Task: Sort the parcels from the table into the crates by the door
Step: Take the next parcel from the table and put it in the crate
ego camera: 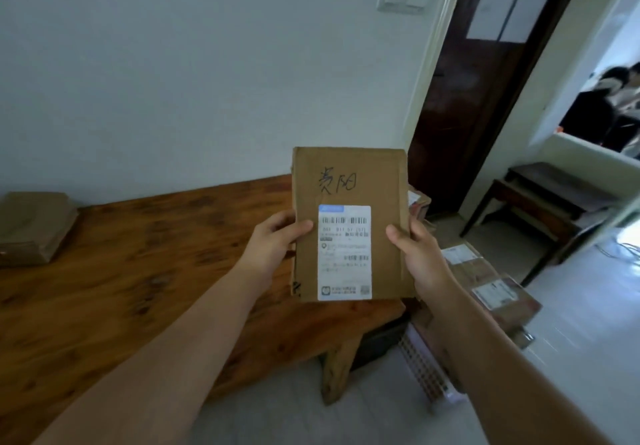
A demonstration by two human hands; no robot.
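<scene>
A flat brown cardboard parcel (349, 181) is held upright in front of me, above the right end of the wooden table (138, 271). It bears black handwriting and a white shipping label. My left hand (273, 247) grips its left edge, thumb on the front. My right hand (415, 254) grips its right edge the same way. Another brown parcel (34, 226) lies at the table's far left. Labelled parcels (491, 281) lie low on the floor to the right, near the door; the crates under them are mostly hidden.
A dark wooden door (485, 98) stands open at the right. Beyond it is a dark bench (540, 198) on a white tiled floor. People are seen through an opening at the far right. A white perforated crate edge (426, 372) shows below my right forearm.
</scene>
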